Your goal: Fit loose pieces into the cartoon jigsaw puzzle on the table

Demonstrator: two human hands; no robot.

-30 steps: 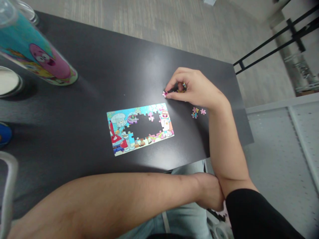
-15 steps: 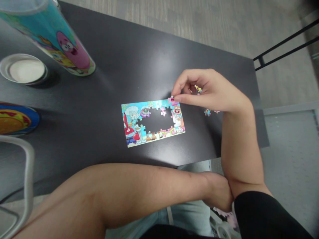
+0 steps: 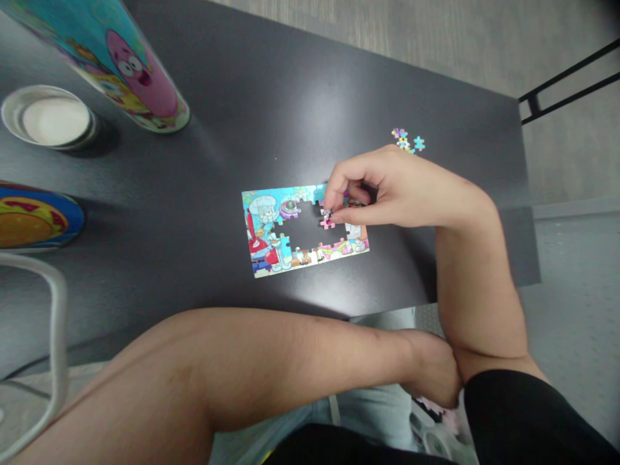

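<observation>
Currently: right hand [image 3: 387, 190] pinches pink puzzle piece [image 3: 327, 223] over gap in puzzle [image 3: 305, 229]; puzzle long axis left-right, directly beneath fingertips. Left hand [image 3: 429, 368] far, curled near lap, grip unclear.

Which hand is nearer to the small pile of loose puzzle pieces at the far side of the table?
The right hand. It sits just in front of the loose pieces, over the puzzle. The left hand rests below the table edge, much farther away.
</observation>
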